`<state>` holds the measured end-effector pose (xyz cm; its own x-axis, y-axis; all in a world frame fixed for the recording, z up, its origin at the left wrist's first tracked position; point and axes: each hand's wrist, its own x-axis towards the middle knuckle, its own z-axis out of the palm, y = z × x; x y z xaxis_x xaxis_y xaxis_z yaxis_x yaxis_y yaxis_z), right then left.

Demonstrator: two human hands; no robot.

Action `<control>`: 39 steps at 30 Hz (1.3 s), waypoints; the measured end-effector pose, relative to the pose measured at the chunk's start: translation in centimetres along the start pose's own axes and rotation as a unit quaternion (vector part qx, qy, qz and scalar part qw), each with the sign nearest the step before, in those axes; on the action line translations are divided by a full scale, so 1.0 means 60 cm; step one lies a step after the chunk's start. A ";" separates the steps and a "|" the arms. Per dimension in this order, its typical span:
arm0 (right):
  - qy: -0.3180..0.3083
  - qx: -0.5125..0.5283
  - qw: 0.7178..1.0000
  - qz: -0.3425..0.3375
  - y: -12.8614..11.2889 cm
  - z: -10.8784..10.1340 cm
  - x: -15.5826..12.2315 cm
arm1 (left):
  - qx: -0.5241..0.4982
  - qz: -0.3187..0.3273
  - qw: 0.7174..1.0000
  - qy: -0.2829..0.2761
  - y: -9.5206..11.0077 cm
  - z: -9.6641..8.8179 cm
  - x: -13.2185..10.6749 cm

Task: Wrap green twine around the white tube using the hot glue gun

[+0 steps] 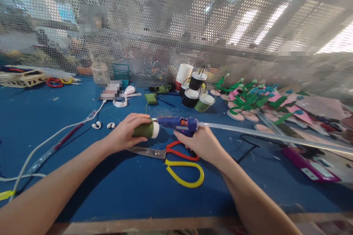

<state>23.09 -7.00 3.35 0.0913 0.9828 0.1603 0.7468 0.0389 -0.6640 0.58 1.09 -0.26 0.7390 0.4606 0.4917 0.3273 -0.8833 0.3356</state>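
My left hand (125, 132) is wrapped round a small cup covered in green yarn (146, 130), held on its side above the blue table (116, 180). My right hand (202, 143) grips a blue glue gun (180, 125) whose nozzle points left and touches the cup's white rim. A long clear glue stick (264, 136) sticks out of the gun's back toward the right. Scissors with red and yellow handles (176, 161) lie flat on the table just under both hands.
Several yarn-wrapped cups and a white cup stack (193, 88) stand behind, with a green yarn ball (150, 98). Green and pink paper cutouts (253, 99) cover the right side. A white cable (55, 136), earbuds (103, 125), a jar (99, 72) and a mesh wall are at the back.
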 end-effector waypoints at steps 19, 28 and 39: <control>0.014 0.001 1.000 -0.022 -0.002 -0.003 -0.005 | -0.015 -0.027 0.999 0.008 0.001 -0.003 0.002; 0.003 0.006 1.000 -0.030 -0.003 -0.003 -0.008 | -0.055 -0.080 0.995 0.031 0.001 -0.004 0.004; -0.004 0.008 0.999 -0.031 -0.002 -0.001 -0.012 | -0.076 -0.162 0.982 0.058 0.004 -0.004 0.008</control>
<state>22.95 -7.69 3.35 0.0399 0.9797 0.1965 0.7402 0.1031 -0.6644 0.87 1.12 0.23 0.5361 0.7299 0.4241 0.4363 -0.6697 0.6009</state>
